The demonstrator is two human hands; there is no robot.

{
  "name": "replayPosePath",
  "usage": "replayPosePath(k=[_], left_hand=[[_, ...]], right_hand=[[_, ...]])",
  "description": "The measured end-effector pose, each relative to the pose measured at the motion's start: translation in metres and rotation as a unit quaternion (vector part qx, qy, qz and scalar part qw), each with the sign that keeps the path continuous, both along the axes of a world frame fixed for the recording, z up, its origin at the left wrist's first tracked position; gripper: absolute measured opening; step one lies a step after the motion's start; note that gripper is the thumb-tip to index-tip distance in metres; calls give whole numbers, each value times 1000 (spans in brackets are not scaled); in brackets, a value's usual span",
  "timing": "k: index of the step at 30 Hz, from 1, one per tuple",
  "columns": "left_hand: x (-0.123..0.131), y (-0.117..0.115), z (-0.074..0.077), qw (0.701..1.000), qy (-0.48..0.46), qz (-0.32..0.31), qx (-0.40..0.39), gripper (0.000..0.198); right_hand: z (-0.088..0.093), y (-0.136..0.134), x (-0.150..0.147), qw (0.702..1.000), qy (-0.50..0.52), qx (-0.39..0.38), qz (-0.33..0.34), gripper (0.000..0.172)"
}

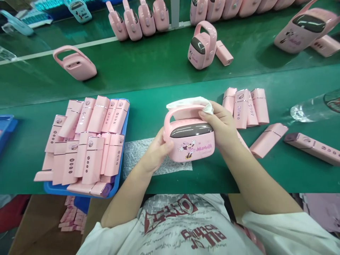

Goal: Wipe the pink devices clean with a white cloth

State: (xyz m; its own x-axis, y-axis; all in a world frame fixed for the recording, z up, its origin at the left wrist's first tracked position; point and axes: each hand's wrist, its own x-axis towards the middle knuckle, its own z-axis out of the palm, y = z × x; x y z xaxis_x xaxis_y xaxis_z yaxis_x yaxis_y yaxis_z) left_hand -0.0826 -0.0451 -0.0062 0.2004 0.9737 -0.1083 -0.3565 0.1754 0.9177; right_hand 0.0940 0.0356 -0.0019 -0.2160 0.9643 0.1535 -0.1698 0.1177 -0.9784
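Note:
A pink handled device (190, 141) with a dark oval window and a cartoon mouse print sits in front of me above the green table. My left hand (156, 150) grips its left end, fingers wrapped round the side. My right hand (221, 124) rests on its right top corner and pinches a white cloth (190, 103) that lies over the handle. A sheet of bubble wrap (138, 156) lies on the table under the device.
A blue tray (120, 173) at left holds several slim pink units. More slim pink units (245, 108) lie at right, with a clear plastic bottle (313, 108). Further pink handled devices (75, 63) stand on the green conveyor (148, 67) behind.

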Motion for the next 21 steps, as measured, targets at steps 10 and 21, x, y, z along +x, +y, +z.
replayPosePath(k=[10, 21], left_hand=[[1, -3, -3, 972, 154, 53, 171, 82], [2, -2, 1, 856, 329, 175, 359, 84]], right_hand=[[-8, -7, 7, 985, -4, 165, -43, 28], [-5, -8, 0, 976, -97, 168, -100, 33]])
